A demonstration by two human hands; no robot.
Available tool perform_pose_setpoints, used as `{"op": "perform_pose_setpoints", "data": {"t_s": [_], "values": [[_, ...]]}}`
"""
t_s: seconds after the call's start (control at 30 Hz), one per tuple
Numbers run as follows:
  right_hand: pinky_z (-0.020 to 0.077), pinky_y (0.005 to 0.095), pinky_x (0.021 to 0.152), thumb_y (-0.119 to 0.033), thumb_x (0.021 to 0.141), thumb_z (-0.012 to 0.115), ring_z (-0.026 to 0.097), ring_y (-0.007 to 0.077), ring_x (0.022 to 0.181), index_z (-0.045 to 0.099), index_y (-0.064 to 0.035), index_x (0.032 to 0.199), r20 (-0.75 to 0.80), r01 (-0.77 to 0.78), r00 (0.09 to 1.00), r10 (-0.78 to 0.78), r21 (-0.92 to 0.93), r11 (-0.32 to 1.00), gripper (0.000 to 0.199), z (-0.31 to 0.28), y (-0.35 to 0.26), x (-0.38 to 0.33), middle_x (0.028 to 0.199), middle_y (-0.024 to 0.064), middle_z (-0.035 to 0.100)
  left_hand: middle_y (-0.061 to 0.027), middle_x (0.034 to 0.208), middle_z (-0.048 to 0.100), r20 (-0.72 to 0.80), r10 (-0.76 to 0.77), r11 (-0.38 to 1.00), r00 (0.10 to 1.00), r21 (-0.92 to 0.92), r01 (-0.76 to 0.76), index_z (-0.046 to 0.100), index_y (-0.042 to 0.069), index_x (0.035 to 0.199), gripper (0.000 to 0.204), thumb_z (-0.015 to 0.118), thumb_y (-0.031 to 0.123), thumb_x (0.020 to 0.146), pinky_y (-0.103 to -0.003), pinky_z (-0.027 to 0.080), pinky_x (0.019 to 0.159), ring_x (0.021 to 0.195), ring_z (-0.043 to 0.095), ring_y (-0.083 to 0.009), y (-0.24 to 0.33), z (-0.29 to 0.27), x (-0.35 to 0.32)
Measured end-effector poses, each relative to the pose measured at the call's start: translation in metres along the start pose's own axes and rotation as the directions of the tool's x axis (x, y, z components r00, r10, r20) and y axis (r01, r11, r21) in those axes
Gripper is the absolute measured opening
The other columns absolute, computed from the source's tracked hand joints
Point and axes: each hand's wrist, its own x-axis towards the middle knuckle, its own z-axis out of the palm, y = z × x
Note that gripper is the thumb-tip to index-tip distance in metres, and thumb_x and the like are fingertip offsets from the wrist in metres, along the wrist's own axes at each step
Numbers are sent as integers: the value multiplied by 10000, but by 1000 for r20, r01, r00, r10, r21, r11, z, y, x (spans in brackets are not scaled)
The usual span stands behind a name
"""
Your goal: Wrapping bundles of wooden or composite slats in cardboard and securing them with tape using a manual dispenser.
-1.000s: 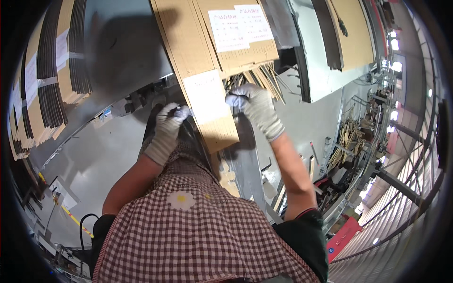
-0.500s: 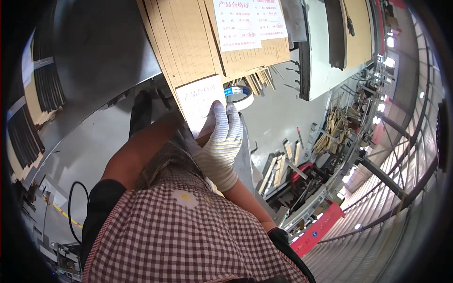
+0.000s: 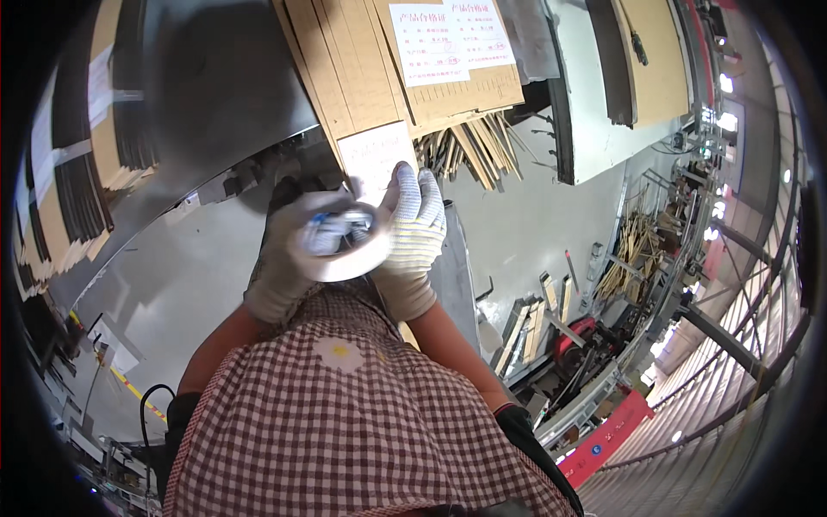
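Note:
Long brown cardboard strips (image 3: 353, 82) run away from my body, with a white paper label (image 3: 366, 155) over their near end. My right hand (image 3: 413, 237), in a striped knit glove, presses its fingers together along the label's right edge and grips that end; its thumb is hidden. My left hand (image 3: 280, 258), gloved too and blurred, is closed on a roll of white tape (image 3: 345, 263) just below the label. Motion smears the roll, and its fingertips are partly hidden. Two printed sheets (image 3: 452, 43) lie side by side on the cardboard farther off.
A dark metal table (image 3: 224, 77) stands at the left, carrying stacks of dark-edged boards (image 3: 82, 185). Thin wooden strips (image 3: 478, 151) jut out beyond the cardboard. At the right are a white-topped bench (image 3: 594, 112), a scrap heap (image 3: 637, 246) and a red machine (image 3: 568, 345).
The tape roll has moved from beside my right fingers to my left hand, nearer my body. My left hand has come up into view. My right hand stays by the label.

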Motion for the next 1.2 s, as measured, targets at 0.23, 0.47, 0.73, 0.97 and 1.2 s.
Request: {"op": "perform_pose_setpoints", "data": {"t_s": [0.23, 0.47, 0.73, 0.97, 1.2], "values": [[521, 399, 872, -302, 688, 905, 664, 293, 955, 657, -53, 1156, 198, 126, 927, -319, 635, 762, 585, -100, 17, 60, 1027, 121, 664, -68, 1081, 628, 242, 235, 590, 941, 734, -336, 716, 127, 902, 351, 770, 355, 641, -459, 448, 935, 1077, 562, -304, 40, 12, 52], [543, 346, 661, -210, 873, 743, 704, 304, 722, 769, -121, 975, 459, 264, 832, -312, 168, 950, 138, -129, 48, 97, 807, 116, 727, -40, 1082, 672, 268, 286, 747, 920, 539, -389, 701, 112, 1067, 419, 761, 289, 691, -445, 444, 1038, 1113, 580, -272, 2, 17, 56], [562, 383, 740, -120, 902, 610, 721, 287, 796, 725, -73, 1082, 658, 23, 753, 15, -50, 998, 219, 19, 107, 76, 918, 145, 755, -90, 1138, 652, -5, 349, 818, 937, 490, -302, 661, 85, 1157, 449, 802, 165, 738, -465, 441, 1041, 1112, 585, -301, -3, 12, 57], [546, 302, 866, 58, 890, 601, 682, 116, 947, 716, 13, 1141, 728, -537, 685, -34, 536, 652, 280, -56, 102, 30, 1041, 64, 757, -20, 865, 619, -335, -172, 983, 926, 1, 183, 570, -11, 1156, 299, 705, 59, 899, -287, 532, 711, 782, 601, -113, -22, 15, 34], [533, 321, 867, -106, 893, 725, 662, 168, 894, 674, 33, 1220, 726, -640, 661, 190, 414, 648, 359, -106, 102, -49, 1003, 109, 737, -129, 1176, 642, -254, -157, 986, 954, 21, 168, 452, -1, 1429, 525, 628, 258, 1007, -314, 504, 882, 1018, 610, -153, -59, 36, -36]]}}
